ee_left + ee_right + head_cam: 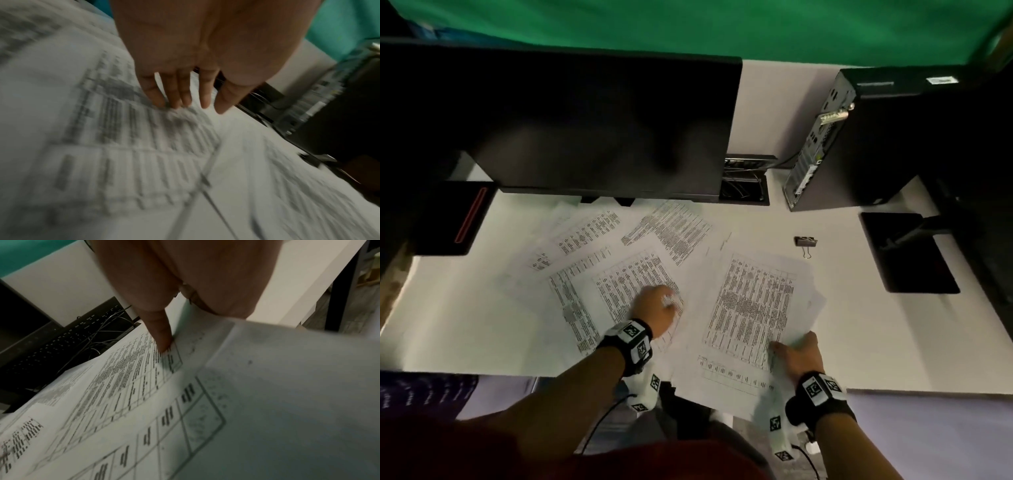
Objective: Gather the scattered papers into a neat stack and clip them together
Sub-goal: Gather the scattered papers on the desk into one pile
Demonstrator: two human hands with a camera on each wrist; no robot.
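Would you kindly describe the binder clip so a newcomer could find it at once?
Start at the computer tower at the desk's far right. In front of it, beyond the papers, lies the binder clip. It is small, dark, with wire handles, alone on bare desk.

Dark monitor (571, 126) is standing at the rear of the white surface (842, 329), screen off. Black computer tower (859, 137) is sitting to its right, rear ports facing the monitor. Cable tray (746, 178) is lying between them. Green backdrop (722, 27) is hanging behind.
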